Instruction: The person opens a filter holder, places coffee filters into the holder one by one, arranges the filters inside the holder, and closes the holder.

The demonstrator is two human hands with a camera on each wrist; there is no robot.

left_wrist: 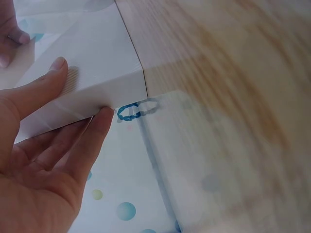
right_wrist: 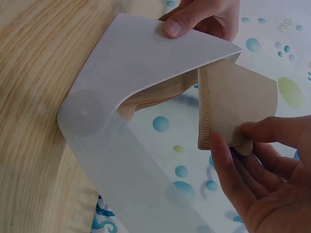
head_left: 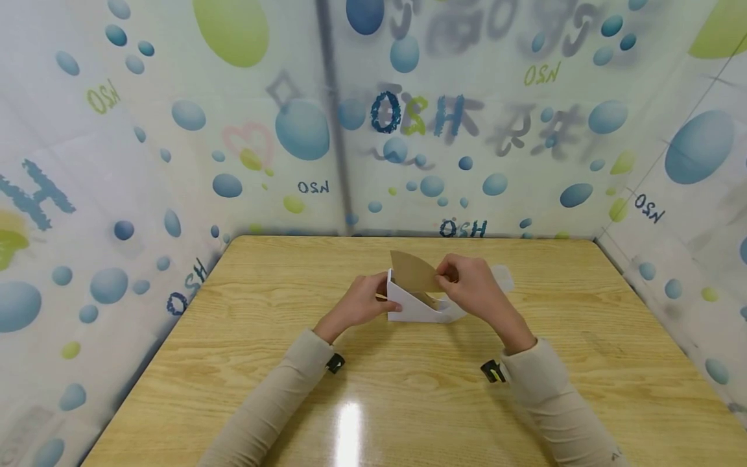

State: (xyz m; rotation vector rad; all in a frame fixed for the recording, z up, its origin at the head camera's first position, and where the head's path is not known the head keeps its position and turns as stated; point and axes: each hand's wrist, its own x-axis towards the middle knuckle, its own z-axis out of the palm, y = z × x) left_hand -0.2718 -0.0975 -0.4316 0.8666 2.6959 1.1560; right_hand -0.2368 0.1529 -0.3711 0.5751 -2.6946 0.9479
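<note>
On the table stands a white box (head_left: 411, 311) with a slanted open top. My left hand (head_left: 363, 299) grips its left end, thumb on the near side and fingers beyond; the left wrist view shows the thumb on the box wall (left_wrist: 104, 48). Between thumb and fingers of my right hand (head_left: 475, 285) is a brown paper coffee filter (head_left: 411, 272) with a crimped edge, held above the box opening. In the right wrist view, more brown filters (right_wrist: 165, 92) lie inside the box. A translucent lid (right_wrist: 146, 170) hangs open from the box's low end.
The wood-grain table (head_left: 262, 292) extends around the box. A patterned curtain (head_left: 467, 149) with bubbles and lettering encloses its back and sides. Small black wrist devices sit under the left cuff (head_left: 309, 353) and right cuff (head_left: 531, 366).
</note>
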